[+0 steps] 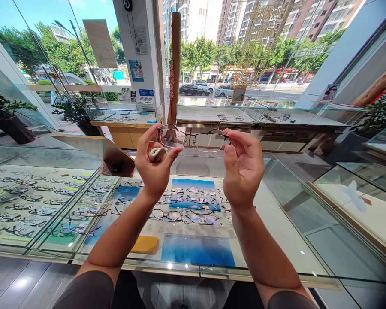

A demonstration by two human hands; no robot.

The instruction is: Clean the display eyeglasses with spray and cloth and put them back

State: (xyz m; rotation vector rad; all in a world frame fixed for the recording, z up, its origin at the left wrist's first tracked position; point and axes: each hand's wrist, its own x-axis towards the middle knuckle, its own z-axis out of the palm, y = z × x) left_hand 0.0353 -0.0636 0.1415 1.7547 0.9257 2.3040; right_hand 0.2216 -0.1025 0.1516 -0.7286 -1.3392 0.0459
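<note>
A pair of thin dark-framed glasses is held up level at chest height, above a glass display counter. My left hand pinches the left end of the frame and also keeps a small beige folded cloth tucked against the palm. My right hand pinches the right end of the frame between thumb and fingers. Both lenses show clear against the shop window behind.
Under the counter glass lie several rows of spectacles on blue and white panels, plus a yellow case. More glass cases stand left, right and ahead. A brown angled stand sits on the left counter. Potted plants flank the windows.
</note>
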